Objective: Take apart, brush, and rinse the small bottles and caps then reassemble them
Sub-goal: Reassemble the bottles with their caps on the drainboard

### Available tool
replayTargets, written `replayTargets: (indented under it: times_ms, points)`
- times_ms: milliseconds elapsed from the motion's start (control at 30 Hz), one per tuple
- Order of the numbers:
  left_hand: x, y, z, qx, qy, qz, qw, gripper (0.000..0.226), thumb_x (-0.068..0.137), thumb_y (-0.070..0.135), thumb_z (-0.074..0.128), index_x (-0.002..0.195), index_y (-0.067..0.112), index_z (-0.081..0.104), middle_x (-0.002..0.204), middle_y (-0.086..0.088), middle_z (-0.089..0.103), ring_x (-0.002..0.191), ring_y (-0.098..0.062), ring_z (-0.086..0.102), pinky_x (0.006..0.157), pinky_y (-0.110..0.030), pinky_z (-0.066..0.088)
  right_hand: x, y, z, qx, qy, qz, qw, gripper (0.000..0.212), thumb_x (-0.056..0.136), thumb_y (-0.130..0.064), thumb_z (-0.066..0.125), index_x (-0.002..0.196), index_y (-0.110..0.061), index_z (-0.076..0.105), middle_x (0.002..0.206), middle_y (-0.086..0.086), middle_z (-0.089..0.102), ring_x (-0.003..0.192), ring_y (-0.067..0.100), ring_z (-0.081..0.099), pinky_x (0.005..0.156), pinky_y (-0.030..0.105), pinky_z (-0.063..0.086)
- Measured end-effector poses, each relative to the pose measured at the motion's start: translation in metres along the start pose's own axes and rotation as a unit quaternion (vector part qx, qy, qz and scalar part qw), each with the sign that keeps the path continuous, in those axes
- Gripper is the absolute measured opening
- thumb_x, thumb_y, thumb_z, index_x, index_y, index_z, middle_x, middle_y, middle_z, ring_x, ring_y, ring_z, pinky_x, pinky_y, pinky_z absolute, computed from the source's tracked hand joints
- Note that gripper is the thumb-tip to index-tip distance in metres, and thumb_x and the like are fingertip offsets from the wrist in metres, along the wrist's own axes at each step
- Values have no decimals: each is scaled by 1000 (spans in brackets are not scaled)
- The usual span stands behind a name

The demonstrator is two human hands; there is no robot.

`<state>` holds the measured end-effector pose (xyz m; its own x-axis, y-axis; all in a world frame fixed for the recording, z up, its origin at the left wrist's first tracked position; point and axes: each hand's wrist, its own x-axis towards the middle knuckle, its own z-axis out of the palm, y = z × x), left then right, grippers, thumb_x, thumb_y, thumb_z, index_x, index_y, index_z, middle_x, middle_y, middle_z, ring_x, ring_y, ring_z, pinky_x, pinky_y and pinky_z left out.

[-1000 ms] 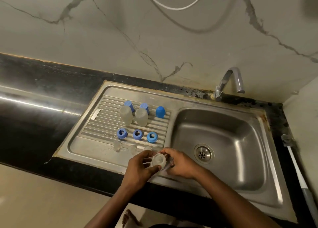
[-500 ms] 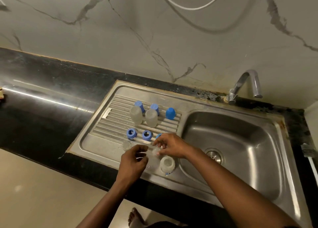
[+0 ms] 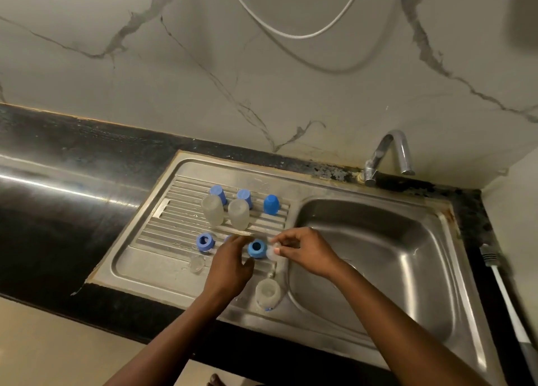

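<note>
Over the ribbed drainboard (image 3: 163, 219), no writing is showing on any part. The right hand (image 3: 305, 250) is pinching a small clear insert (image 3: 272, 253) beside a blue ring cap (image 3: 257, 248). The left hand (image 3: 230, 265) is hovering half-curled, holding nothing visible. One clear bottle (image 3: 267, 292) is standing near the front rim.

The sink basin (image 3: 378, 257) at centre right lies open, with only the tap (image 3: 390, 152) overhanging its far rim. On the drainboard (image 3: 139, 257), bottles (image 3: 213, 214) and blue caps (image 3: 271, 204) crowd the upper ribs, and blue rings (image 3: 205, 242) sit just below them. Its lower-left flat and the dark counter (image 3: 58, 199) at left are free; one bottle (image 3: 267, 292) stands at the near rim.
</note>
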<state>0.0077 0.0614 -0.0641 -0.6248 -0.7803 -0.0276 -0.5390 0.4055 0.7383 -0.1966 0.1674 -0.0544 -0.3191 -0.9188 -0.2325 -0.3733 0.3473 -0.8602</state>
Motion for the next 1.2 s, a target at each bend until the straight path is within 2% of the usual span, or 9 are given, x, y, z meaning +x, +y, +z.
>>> replayTargets:
  times_ms: [67,167,333,633,733,833,967,1100,1200]
  points:
    - [10,4,10,54,-26,34,998,54,89,9,78,140,21,66,139,4,64,124,-14,62,106,-29,50,-10,5,-9,87,30,26,995,24,93,-27,80,116,-29,78,108,-16,78,104,-1,72,87,19,57]
    - [22,9,21,101,-58,46,992,62,90,9,76,147,23,60,148,4,57,128,-16,60,106,-32,53,-25,13,-14,234,62,78,967,19,96,-22,77,115,-23,79,108,-1,81,100,18,77,79,29,61]
    - [32,12,31,157,-91,51,982,55,91,3,70,142,22,62,144,0,59,130,-22,57,105,-34,53,-42,26,-16,454,44,175,872,29,100,-13,69,129,-13,64,117,21,76,105,41,75,77,38,63]
    - [41,2,32,193,-96,57,975,51,93,3,70,139,24,65,141,0,63,133,-20,54,107,-33,49,-57,29,-11,556,8,196,808,42,91,-16,82,130,-8,69,124,23,72,104,31,73,90,39,60]
    - [41,2,32,203,-106,62,971,52,92,6,73,139,26,64,141,1,61,134,-20,53,109,-33,48,-59,21,-8,538,2,189,821,48,86,-14,85,131,-4,68,113,17,73,94,21,73,85,32,61]
    - [42,2,31,201,-113,66,971,54,92,5,73,140,26,63,141,1,61,131,-19,54,107,-32,49,-58,16,-6,519,21,192,833,35,97,-11,72,131,-5,68,115,19,75,94,22,73,88,33,62]
    - [41,7,26,154,-111,65,980,52,94,6,72,142,24,63,142,2,62,129,-17,59,107,-29,50,-57,10,-8,421,57,160,891,27,102,-13,67,129,-10,69,113,17,78,94,20,74,86,30,62]
    - [36,20,13,-52,-63,3,997,38,93,12,80,130,19,72,124,5,74,113,-11,70,101,-31,58,-51,2,-13,328,88,123,933,25,101,-22,70,122,-10,66,107,11,80,94,22,77,81,29,61]
    - [28,30,3,-263,-60,-87,959,23,95,12,80,117,15,77,105,-2,81,102,-20,77,93,-38,64,-48,-5,-15,296,95,95,946,15,101,-22,70,113,-14,73,103,9,80,94,24,76,79,31,60]
